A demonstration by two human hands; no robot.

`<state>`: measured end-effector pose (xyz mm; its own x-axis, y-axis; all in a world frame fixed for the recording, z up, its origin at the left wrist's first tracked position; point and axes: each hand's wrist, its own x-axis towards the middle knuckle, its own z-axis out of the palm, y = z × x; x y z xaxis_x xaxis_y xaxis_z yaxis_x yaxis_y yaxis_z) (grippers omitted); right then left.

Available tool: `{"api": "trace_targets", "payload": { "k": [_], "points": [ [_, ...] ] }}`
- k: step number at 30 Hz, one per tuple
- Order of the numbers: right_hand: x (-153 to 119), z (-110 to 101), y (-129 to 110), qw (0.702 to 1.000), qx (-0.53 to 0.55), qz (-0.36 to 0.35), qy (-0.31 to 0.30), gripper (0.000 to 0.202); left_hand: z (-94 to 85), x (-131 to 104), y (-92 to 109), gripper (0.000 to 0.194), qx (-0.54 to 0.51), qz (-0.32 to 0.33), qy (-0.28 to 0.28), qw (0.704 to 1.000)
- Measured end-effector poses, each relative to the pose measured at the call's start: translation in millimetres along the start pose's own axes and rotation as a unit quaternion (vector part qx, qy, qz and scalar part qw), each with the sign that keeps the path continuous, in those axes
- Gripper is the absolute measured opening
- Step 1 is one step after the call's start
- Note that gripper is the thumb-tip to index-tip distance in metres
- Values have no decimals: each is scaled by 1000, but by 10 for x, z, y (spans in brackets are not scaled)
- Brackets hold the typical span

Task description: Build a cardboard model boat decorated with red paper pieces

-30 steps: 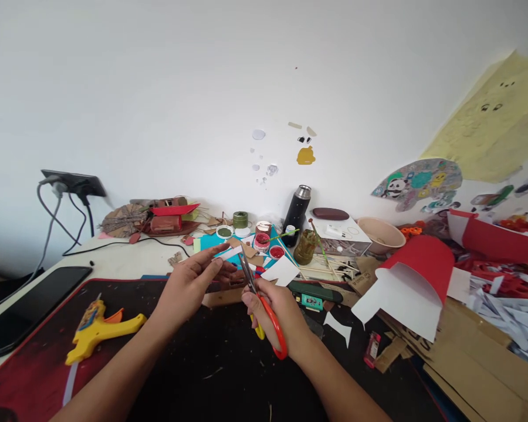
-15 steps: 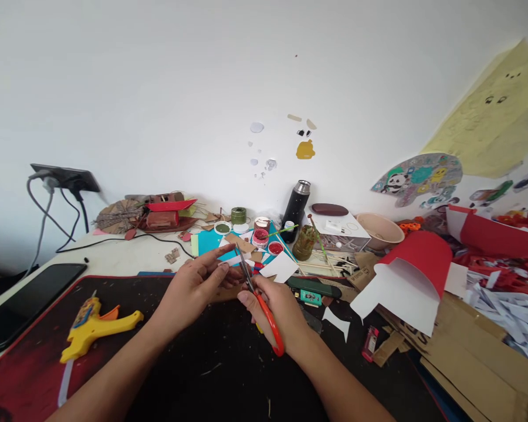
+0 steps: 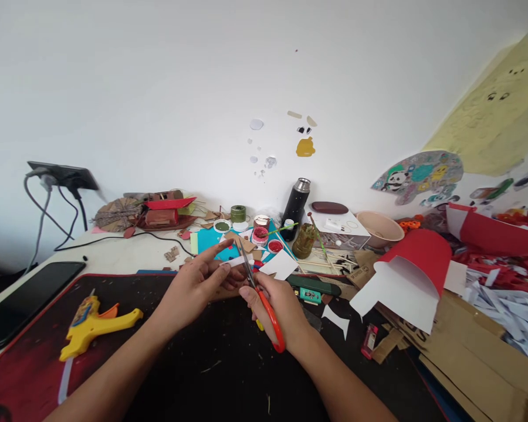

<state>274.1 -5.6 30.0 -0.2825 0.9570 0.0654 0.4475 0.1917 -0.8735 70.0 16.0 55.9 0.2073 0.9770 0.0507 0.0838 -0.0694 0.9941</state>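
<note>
My left hand (image 3: 205,278) pinches a small strip of white paper (image 3: 238,261) between thumb and fingers, with the index finger stretched out above it. Red-handled scissors (image 3: 269,316) are in my right hand (image 3: 279,305), their blades pointing up and away from me. The blades (image 3: 246,262) pass at the right end of the strip; whether they touch it I cannot tell. Both hands are held over the dark mat (image 3: 211,375). Behind them lie blue paper (image 3: 206,243), an open pot of red paint (image 3: 260,235) and a white paper piece (image 3: 281,265).
A yellow glue gun (image 3: 94,325) lies on the mat at left, beside a black phone (image 3: 26,302). At the back stands a black thermos (image 3: 295,208). On the right are a curved red paper piece (image 3: 418,258), cardboard (image 3: 479,357) and a red lighter (image 3: 369,341).
The scissors and my right hand have shifted very slightly relative to the paper strip. The view has tilted a little; the things on the table stay where they were.
</note>
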Motion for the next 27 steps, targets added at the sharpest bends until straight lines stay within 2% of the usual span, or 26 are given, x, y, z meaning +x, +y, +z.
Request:
{"api": "trace_targets", "payload": {
  "k": [16,27],
  "points": [
    [2,8,12,1000,-6,0,2,41,-3,12,-33,88,-18,-11,-1,1000],
    [-6,17,-1,1000,3,7,-2,41,19,11,20,99,-41,-20,-10,999]
  ]
}}
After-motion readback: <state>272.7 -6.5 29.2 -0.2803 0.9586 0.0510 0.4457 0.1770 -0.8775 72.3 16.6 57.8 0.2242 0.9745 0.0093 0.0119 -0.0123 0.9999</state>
